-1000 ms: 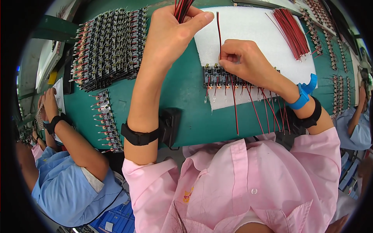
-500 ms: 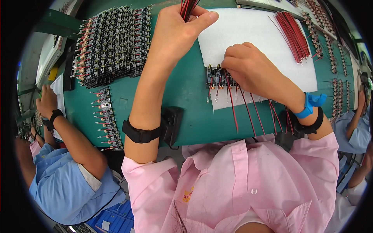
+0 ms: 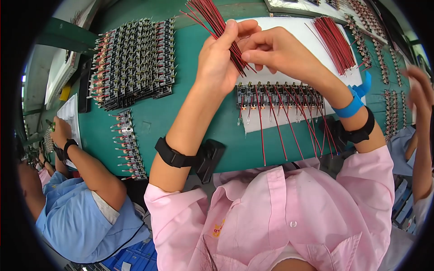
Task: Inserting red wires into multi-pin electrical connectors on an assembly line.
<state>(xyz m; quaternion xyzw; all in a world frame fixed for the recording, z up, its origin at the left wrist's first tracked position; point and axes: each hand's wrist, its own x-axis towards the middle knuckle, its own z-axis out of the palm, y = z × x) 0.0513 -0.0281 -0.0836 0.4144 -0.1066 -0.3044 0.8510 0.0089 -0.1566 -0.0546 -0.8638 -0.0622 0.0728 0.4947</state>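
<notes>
My left hand (image 3: pixel 218 61) is closed around a bundle of thin red and black wires (image 3: pixel 209 17), fanned out at the top and pointing down toward the white sheet. My right hand (image 3: pixel 285 52) meets it at the bundle's lower ends, thumb and fingers pinched at a wire there; the fingertips are partly hidden. Below both hands lies a row of small dark circuit boards (image 3: pixel 280 96) on the near part of a white foam sheet (image 3: pixel 289 25). Several long red and black wires (image 3: pixel 281 135) trail from the row toward me, over the table edge.
More red wires (image 3: pixel 334 45) lie on the sheet's far right. A tall stack of boards (image 3: pixel 133 63) stands at left, with a single strip (image 3: pixel 129 144) nearer me. Board strips (image 3: pixel 392 113) lie at right. Co-workers' arms (image 3: pixel 90 162) are at both sides.
My right hand has left the board row and moved up to the wire bundle. My left hand has brought the bundle down and right, tilting it. At right, a co-worker's hand has risen.
</notes>
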